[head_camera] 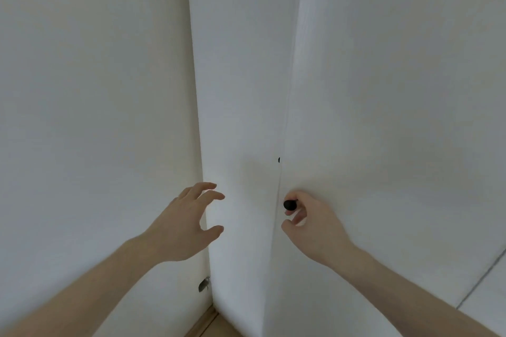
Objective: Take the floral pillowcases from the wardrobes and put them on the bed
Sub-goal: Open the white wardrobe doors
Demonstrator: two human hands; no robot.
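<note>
Right hand (315,223) on a wardrobe knob (290,204).

Two white doors (383,117) meet at a seam running from 12 to 6 o'clock; two black knobs show, the right one pinched by the right hand's fingers. Left hand (186,224) hangs spread and empty at 8 o'clock, near the wall (82,90) corner. No pillowcases are visible.

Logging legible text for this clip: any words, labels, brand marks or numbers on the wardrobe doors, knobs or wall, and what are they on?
None. The white wardrobe doors, the wall and the black knob held by the right hand carry no text. The small metal fitting low on the wall shows no readable marking. The left hand is open and empty.
</note>
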